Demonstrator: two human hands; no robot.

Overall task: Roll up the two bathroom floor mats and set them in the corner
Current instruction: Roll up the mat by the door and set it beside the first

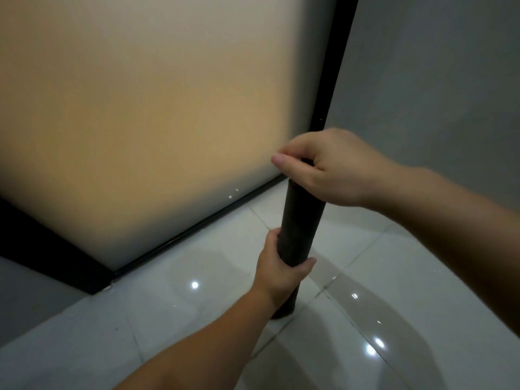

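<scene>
A dark rolled-up floor mat (302, 218) stands upright as a tight tube, its lower end on the glossy white tile floor (394, 277). My left hand (277, 270) wraps around the tube's lower half. My right hand (326, 167) closes over its top end, thumb and fingers pinching the rim. The roll stands close to the corner where the frosted glass panel meets the grey wall. Only this one mat is in view.
A frosted glass panel (154, 108) in a black frame (334, 68) fills the left and centre. A grey wall (436, 80) rises on the right. The black bottom rail (197, 223) of the panel runs along the floor behind the roll.
</scene>
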